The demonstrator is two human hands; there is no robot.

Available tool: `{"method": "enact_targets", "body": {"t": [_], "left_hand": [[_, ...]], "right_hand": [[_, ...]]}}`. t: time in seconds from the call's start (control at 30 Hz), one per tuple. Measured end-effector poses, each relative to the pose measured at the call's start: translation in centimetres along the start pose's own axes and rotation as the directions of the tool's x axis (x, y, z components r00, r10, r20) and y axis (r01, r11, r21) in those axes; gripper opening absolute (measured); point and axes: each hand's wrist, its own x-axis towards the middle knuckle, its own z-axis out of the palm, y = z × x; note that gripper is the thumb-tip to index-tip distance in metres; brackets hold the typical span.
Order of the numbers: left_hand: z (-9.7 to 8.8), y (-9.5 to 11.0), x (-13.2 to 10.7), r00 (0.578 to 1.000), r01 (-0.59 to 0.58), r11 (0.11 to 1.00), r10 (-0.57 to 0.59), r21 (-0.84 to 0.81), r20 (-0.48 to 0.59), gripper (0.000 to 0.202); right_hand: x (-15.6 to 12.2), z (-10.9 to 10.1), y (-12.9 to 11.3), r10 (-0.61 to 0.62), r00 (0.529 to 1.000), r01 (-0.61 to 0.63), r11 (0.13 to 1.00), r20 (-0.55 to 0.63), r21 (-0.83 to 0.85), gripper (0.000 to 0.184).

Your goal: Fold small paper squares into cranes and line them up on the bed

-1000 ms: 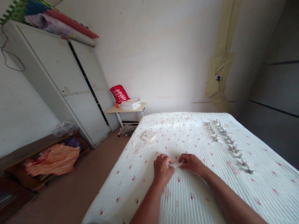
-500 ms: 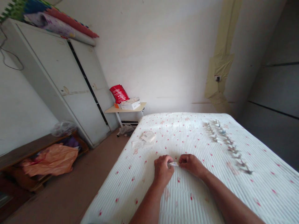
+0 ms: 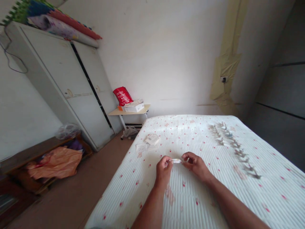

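My left hand (image 3: 163, 169) and my right hand (image 3: 195, 164) are raised a little above the white bed (image 3: 195, 197) and pinch the two ends of a small pale piece of paper (image 3: 176, 161) between them. Fingers of both hands are closed on it. A long double row of small folded paper figures (image 3: 232, 149) lies on the bed to the right of my hands. A little stack of paper sheets (image 3: 150, 141) rests on the bed beyond my left hand, near the bed's left edge.
A white wardrobe (image 3: 66, 86) with rolled bedding on top stands at the left wall. A small side table (image 3: 126, 112) with a red bag and a white box sits by the far wall. An orange bag (image 3: 56, 160) lies on a low shelf at left.
Both hands have lifted slightly off the bed surface with the paper piece, which is now stretched out flatter between the fingertips. The view has shifted slightly.
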Motion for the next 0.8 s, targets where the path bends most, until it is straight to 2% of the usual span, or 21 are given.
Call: {"method": "enact_targets", "body": {"t": [0.1, 0.2, 0.3, 0.53, 0.8], "left_hand": [[0.0, -0.1, 0.0, 0.998, -0.005, 0.999, 0.003, -0.037, -0.067, 0.019], [0.1, 0.0, -0.1, 0.995, -0.025, 0.999, 0.021, -0.042, -0.097, 0.019], [0.1, 0.4, -0.2, 0.993, -0.068, 0.998, 0.066, -0.018, -0.094, 0.018], [0.2, 1.0, -0.5, 0.977, -0.172, 0.982, 0.181, 0.082, -0.111, 0.015], [0.5, 0.3, -0.5, 0.964, -0.231, 0.962, 0.246, 0.146, -0.098, 0.011]], "right_hand": [[-0.1, -0.1, -0.7, -0.12, 0.991, 0.115, 0.991, -0.067, -0.073, 0.013], [-0.1, 0.0, -1.0, -0.248, 0.967, 0.238, 0.962, -0.059, -0.136, 0.012], [-0.2, 0.3, -0.9, -0.306, 0.951, 0.294, 0.937, -0.035, -0.191, 0.012], [-0.2, 0.9, -0.3, -0.329, 0.944, 0.312, 0.895, 0.001, -0.32, 0.013], [-0.3, 1.0, -0.8, -0.311, 0.95, 0.277, 0.877, -0.026, -0.392, 0.008]]}}
